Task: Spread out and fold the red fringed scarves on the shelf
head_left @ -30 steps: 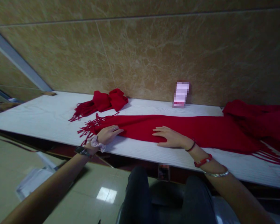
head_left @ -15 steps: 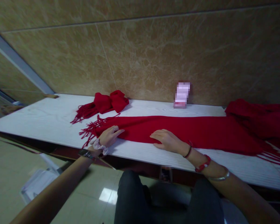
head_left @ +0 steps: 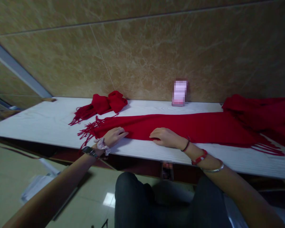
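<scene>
A long red scarf (head_left: 137, 125) lies stretched along the white tabletop, its fringe spread at the left end. My left hand (head_left: 114, 136) rests on its near edge beside that fringe, thumb out and palm down, open. Farther right, my right hand (head_left: 166, 137) lies on the same near edge. Its fingers are slightly curled, with a gap between them and the thumb, so it is open. Behind the left end sits a bunched red scarf (head_left: 106, 104) with its fringe toward the left. Heaped red fabric (head_left: 251, 110) partly covers the long scarf's right end.
A phone-like object (head_left: 180, 92), blurred out, leans against the tiled wall (head_left: 137, 57) at the back. The white table (head_left: 38, 120) has a dark open shelf under its front edge. My knees are just below it. A pale object (head_left: 35, 188) stands on the floor at left.
The view has shifted slightly, moving the scene a little left and up. My right hand's fingers are more curled than before. Both hands stay at the scarf's near edge.
</scene>
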Demonstrator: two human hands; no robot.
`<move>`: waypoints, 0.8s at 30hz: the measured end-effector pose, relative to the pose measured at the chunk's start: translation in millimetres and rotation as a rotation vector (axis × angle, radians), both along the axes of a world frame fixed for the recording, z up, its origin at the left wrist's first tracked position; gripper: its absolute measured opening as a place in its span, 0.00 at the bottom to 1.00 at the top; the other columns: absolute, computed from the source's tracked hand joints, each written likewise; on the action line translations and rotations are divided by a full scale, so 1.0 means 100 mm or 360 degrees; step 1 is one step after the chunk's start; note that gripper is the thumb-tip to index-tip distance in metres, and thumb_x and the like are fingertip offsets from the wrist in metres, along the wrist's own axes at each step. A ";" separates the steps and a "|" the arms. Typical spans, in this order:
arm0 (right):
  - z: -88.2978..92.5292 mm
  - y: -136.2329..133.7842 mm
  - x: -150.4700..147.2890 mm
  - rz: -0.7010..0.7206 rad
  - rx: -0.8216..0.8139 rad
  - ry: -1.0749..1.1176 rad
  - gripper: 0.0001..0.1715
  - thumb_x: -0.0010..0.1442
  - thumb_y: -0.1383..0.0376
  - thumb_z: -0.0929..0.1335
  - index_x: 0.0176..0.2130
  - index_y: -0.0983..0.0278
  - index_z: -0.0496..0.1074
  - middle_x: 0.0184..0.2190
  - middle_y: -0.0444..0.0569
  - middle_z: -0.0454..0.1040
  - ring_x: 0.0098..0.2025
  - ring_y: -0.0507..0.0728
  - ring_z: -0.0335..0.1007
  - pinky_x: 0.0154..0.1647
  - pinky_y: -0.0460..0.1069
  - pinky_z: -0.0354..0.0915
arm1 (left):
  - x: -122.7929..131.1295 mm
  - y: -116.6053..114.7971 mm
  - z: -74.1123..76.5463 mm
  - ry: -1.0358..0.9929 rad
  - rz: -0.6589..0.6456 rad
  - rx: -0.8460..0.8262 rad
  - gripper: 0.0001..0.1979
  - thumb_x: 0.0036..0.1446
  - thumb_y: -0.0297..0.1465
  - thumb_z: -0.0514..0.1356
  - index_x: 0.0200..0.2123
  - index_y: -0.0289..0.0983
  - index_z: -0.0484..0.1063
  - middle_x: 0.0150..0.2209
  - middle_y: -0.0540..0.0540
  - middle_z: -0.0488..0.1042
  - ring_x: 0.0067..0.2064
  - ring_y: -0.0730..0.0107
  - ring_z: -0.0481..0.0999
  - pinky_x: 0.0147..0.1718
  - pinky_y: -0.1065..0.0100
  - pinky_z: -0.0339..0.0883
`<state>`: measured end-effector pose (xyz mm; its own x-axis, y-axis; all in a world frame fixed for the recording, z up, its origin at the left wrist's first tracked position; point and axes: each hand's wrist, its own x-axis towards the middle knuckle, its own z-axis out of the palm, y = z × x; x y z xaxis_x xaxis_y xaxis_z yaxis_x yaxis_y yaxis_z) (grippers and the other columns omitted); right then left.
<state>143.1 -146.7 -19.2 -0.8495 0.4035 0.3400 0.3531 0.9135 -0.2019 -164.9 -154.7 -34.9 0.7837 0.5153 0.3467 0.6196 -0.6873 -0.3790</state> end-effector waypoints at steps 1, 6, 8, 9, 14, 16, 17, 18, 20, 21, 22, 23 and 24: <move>0.01 0.00 0.00 -0.0008 0.0009 -0.0011 0.13 0.57 0.68 0.63 0.41 0.66 0.73 0.40 0.52 0.75 0.43 0.55 0.68 0.46 0.50 0.63 | 0.00 0.00 0.00 -0.0015 0.0014 0.0028 0.15 0.60 0.23 0.46 0.37 0.36 0.72 0.29 0.45 0.68 0.32 0.71 0.68 0.33 0.71 0.65; 0.04 0.00 -0.01 -0.0015 0.0027 -0.0051 0.14 0.57 0.68 0.64 0.43 0.69 0.72 0.41 0.54 0.74 0.43 0.56 0.68 0.46 0.51 0.63 | 0.07 0.01 0.03 -0.0017 -0.0005 0.0154 0.17 0.59 0.22 0.44 0.34 0.34 0.73 0.27 0.44 0.67 0.30 0.69 0.66 0.29 0.71 0.64; 0.05 -0.01 -0.01 -0.0020 0.0020 -0.0058 0.14 0.57 0.68 0.64 0.43 0.69 0.72 0.41 0.54 0.74 0.44 0.56 0.68 0.46 0.51 0.63 | 0.10 0.01 0.05 -0.0040 -0.0010 0.0175 0.17 0.58 0.21 0.44 0.33 0.34 0.73 0.27 0.44 0.67 0.30 0.69 0.66 0.29 0.71 0.64; 0.05 -0.01 -0.01 -0.0023 0.0018 -0.0060 0.14 0.57 0.68 0.63 0.43 0.69 0.72 0.41 0.54 0.75 0.44 0.56 0.68 0.46 0.51 0.62 | 0.11 0.02 0.06 -0.0056 0.0000 0.0159 0.17 0.57 0.21 0.44 0.33 0.34 0.73 0.27 0.44 0.67 0.30 0.69 0.66 0.29 0.71 0.64; 0.06 -0.02 -0.01 -0.0016 0.0001 -0.0066 0.14 0.58 0.71 0.62 0.42 0.68 0.72 0.41 0.52 0.75 0.44 0.54 0.68 0.48 0.50 0.61 | 0.14 0.03 0.07 -0.0116 0.0188 -0.0045 0.18 0.51 0.19 0.45 0.35 0.36 0.73 0.30 0.44 0.68 0.34 0.69 0.67 0.33 0.70 0.66; 0.06 -0.01 -0.01 -0.0009 -0.0011 -0.0075 0.14 0.58 0.71 0.62 0.41 0.67 0.73 0.42 0.52 0.74 0.44 0.55 0.67 0.48 0.50 0.61 | 0.13 0.02 0.06 -0.0140 0.0238 -0.0107 0.19 0.49 0.19 0.45 0.36 0.35 0.73 0.32 0.43 0.68 0.36 0.68 0.67 0.35 0.69 0.66; 0.06 -0.01 -0.01 -0.0005 -0.0019 -0.0076 0.13 0.58 0.70 0.62 0.41 0.67 0.74 0.42 0.52 0.74 0.44 0.55 0.67 0.48 0.50 0.61 | 0.12 0.02 0.05 -0.0151 0.0258 -0.0138 0.19 0.48 0.19 0.45 0.36 0.35 0.73 0.33 0.43 0.68 0.37 0.67 0.67 0.35 0.68 0.67; 0.06 0.00 -0.01 0.0000 -0.0033 -0.0074 0.13 0.58 0.70 0.62 0.40 0.66 0.74 0.42 0.52 0.74 0.45 0.55 0.67 0.48 0.50 0.61 | 0.11 0.02 0.05 -0.0160 0.0284 -0.0170 0.20 0.47 0.18 0.45 0.37 0.35 0.73 0.34 0.42 0.69 0.38 0.66 0.67 0.36 0.68 0.67; 0.05 0.02 0.00 0.0024 -0.0071 -0.0065 0.13 0.59 0.69 0.62 0.40 0.65 0.74 0.42 0.51 0.73 0.45 0.54 0.67 0.48 0.49 0.61 | 0.09 0.01 0.05 -0.0159 0.0335 -0.0221 0.21 0.45 0.18 0.46 0.38 0.35 0.73 0.35 0.42 0.69 0.40 0.66 0.67 0.38 0.67 0.67; 0.03 0.02 0.01 0.0029 -0.0087 -0.0056 0.13 0.59 0.69 0.62 0.41 0.64 0.74 0.43 0.50 0.73 0.45 0.53 0.67 0.48 0.49 0.61 | 0.08 0.01 0.05 -0.0153 0.0356 -0.0241 0.22 0.44 0.18 0.46 0.38 0.35 0.73 0.35 0.42 0.68 0.40 0.65 0.67 0.39 0.67 0.66; 0.02 0.03 0.01 0.0013 -0.0087 -0.0043 0.14 0.60 0.67 0.62 0.43 0.64 0.73 0.44 0.51 0.72 0.47 0.54 0.66 0.50 0.50 0.60 | 0.07 0.01 0.05 -0.0146 0.0368 -0.0257 0.22 0.43 0.18 0.46 0.39 0.35 0.72 0.35 0.43 0.68 0.40 0.65 0.67 0.39 0.67 0.66; 0.00 0.03 0.02 -0.0019 -0.0072 -0.0031 0.16 0.60 0.66 0.61 0.47 0.65 0.71 0.48 0.52 0.70 0.50 0.55 0.63 0.52 0.52 0.58 | 0.07 0.00 0.06 -0.0140 0.0377 -0.0268 0.22 0.43 0.18 0.47 0.39 0.35 0.72 0.35 0.43 0.68 0.39 0.66 0.67 0.39 0.66 0.66; -0.02 0.03 0.02 -0.0058 -0.0048 -0.0030 0.19 0.61 0.64 0.61 0.51 0.64 0.67 0.52 0.53 0.67 0.54 0.57 0.59 0.55 0.55 0.55 | 0.07 0.00 0.07 -0.0145 0.0382 -0.0267 0.22 0.42 0.18 0.47 0.39 0.35 0.72 0.35 0.43 0.68 0.39 0.66 0.67 0.39 0.66 0.66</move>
<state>145.0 -143.7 -21.6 -0.8400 0.4443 0.3114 0.3902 0.8935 -0.2224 -158.1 -155.0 -28.0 0.6023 0.7378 0.3047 0.7981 -0.5655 -0.2080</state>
